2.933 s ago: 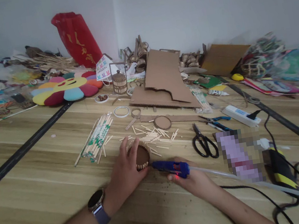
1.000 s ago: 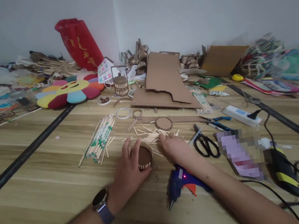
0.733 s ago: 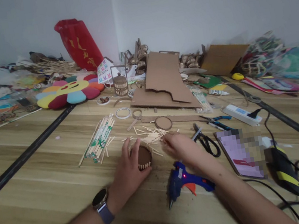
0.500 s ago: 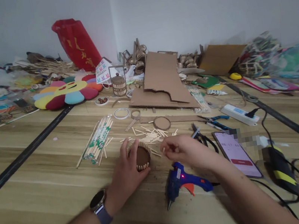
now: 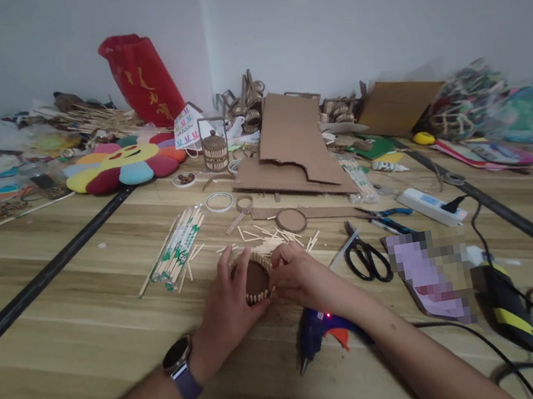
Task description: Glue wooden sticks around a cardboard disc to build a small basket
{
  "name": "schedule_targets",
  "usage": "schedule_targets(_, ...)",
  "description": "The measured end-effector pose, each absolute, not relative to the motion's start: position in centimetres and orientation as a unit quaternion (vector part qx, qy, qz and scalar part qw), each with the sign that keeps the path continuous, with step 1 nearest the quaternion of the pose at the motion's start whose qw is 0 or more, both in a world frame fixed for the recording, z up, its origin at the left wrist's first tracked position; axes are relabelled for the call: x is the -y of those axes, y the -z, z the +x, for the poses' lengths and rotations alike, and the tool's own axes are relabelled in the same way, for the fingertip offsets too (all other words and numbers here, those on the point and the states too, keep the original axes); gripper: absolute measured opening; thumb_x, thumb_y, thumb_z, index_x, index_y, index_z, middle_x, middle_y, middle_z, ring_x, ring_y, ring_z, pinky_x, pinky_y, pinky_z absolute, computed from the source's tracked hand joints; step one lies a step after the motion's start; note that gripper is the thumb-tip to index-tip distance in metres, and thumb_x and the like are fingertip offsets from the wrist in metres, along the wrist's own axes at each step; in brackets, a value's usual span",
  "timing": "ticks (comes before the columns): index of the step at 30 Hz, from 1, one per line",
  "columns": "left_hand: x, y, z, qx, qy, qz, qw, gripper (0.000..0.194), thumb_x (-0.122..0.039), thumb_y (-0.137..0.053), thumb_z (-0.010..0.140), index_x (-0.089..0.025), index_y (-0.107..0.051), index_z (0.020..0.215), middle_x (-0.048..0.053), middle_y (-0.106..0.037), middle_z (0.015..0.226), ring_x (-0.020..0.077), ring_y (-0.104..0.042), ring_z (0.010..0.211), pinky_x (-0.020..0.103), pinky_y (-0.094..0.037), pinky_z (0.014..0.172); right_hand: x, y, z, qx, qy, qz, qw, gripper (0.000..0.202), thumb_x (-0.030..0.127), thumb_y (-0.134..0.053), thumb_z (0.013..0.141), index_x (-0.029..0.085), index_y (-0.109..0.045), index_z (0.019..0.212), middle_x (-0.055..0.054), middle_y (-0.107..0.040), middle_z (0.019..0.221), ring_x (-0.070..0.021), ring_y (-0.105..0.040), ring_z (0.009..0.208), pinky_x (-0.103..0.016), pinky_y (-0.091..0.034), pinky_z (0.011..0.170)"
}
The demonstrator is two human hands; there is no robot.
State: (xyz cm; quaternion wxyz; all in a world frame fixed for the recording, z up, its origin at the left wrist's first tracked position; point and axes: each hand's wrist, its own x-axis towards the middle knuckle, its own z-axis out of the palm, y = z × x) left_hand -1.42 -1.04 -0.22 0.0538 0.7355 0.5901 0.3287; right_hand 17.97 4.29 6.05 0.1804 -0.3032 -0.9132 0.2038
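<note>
My left hand (image 5: 233, 292) grips a small round cardboard basket (image 5: 257, 278) by its left side, thumb at the front and fingers over the rim. Short sticks stand side by side around the basket's wall. At the right rim, my right hand (image 5: 304, 278) is pinched against the wall; what its fingertips hold is too small to make out. Behind the basket lies a scatter of short cut sticks (image 5: 268, 242). A blue hot glue gun (image 5: 311, 337) with a red light rests below my right forearm, partly covered by it.
Black-handled scissors (image 5: 368, 260), pliers (image 5: 390, 212), a phone (image 5: 428, 282) and a power strip (image 5: 432, 205) lie to the right. Bagged sticks (image 5: 180, 247) are on the left. A cardboard disc (image 5: 291, 220), a finished lidded basket (image 5: 215, 150) and cardboard sheets (image 5: 292, 141) sit farther back.
My right hand has moved left, from beside the basket to its right rim. My left hand keeps its hold. The scissors are more exposed now, and the glue gun is more covered.
</note>
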Motion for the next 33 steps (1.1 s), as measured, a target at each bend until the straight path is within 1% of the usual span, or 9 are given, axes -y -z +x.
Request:
schedule_targets(5,1.1,0.3,-1.4,-0.587,-0.339,0.733,0.056,0.094,-0.024,-0.079,0.074,-0.029,-0.025,0.151,0.019,-0.026,0.154,0.0420,-0.040,0.139,0.059,-0.052,0.098,-4.4,-5.5,17.5,0.916,-0.188,-0.310,0.171,0.011,0.012,-0.078,0.077,0.021,-0.077,0.083,-0.005,-0.057,0.095,-0.0219,-0.050,0.094,-0.034,-0.040,0.083)
schedule_targets(9,1.2,0.2,-1.3,-0.588,-0.335,0.734,0.062,0.096,-0.023,-0.080,0.073,-0.030,-0.024,0.150,0.019,-0.026,0.154,0.0432,-0.039,0.140,0.061,-0.050,0.101,-4.4,-5.5,17.4,0.920,-0.170,-0.317,0.156,0.008,0.016,-0.077,0.079,0.022,-0.077,0.084,-0.005,-0.057,0.097,-0.0219,-0.050,0.094,-0.034,-0.040,0.082)
schedule_targets(16,1.1,0.1,-1.3,-0.590,-0.333,0.732,0.073,0.090,-0.023,-0.079,0.074,-0.025,-0.028,0.149,0.021,-0.026,0.154,0.0433,-0.036,0.141,0.061,-0.048,0.103,-4.3,-5.2,17.3,0.929,-0.125,-0.321,0.138,0.009,0.019,-0.074,0.084,0.025,-0.076,0.090,-0.007,-0.055,0.117,-0.0261,-0.047,0.107,-0.039,-0.039,0.091)
schedule_targets(21,1.2,0.1,-1.4,-0.592,-0.333,0.729,0.084,0.090,-0.023,-0.078,0.073,-0.027,-0.029,0.149,0.019,-0.027,0.155,0.0420,-0.036,0.142,0.059,-0.050,0.101,-3.9,-6.1,17.2,0.939,-0.095,-0.315,0.102,0.006,0.024,-0.071,0.088,0.024,-0.075,0.093,-0.008,-0.057,0.118,-0.0271,-0.048,0.108,-0.039,-0.037,0.088)
schedule_targets(26,1.2,-0.1,-1.5,-0.598,-0.318,0.731,0.079,0.092,-0.021,-0.078,0.073,-0.027,-0.027,0.149,0.020,-0.028,0.154,0.0420,-0.039,0.140,0.059,-0.050,0.100,-3.6,-6.7,17.1,0.946,-0.047,-0.309,0.082,0.004,0.026,-0.074,0.087,0.024,-0.075,0.090,-0.008,-0.060,0.118,-0.0261,-0.048,0.106,-0.037,-0.035,0.087)
schedule_targets(33,1.1,-0.1,-1.5,-0.592,-0.316,0.737,0.076,0.093,-0.020,-0.078,0.071,-0.026,-0.027,0.148,0.020,-0.032,0.150,0.0412,-0.040,0.139,0.059,-0.049,0.103,-3.6,-6.3,17.2,0.953,-0.010,-0.291,0.089,0.007,0.031,-0.073,0.088,0.024,-0.074,0.089,-0.007,-0.062,0.119,-0.0251,-0.048,0.105,-0.037,-0.033,0.088)
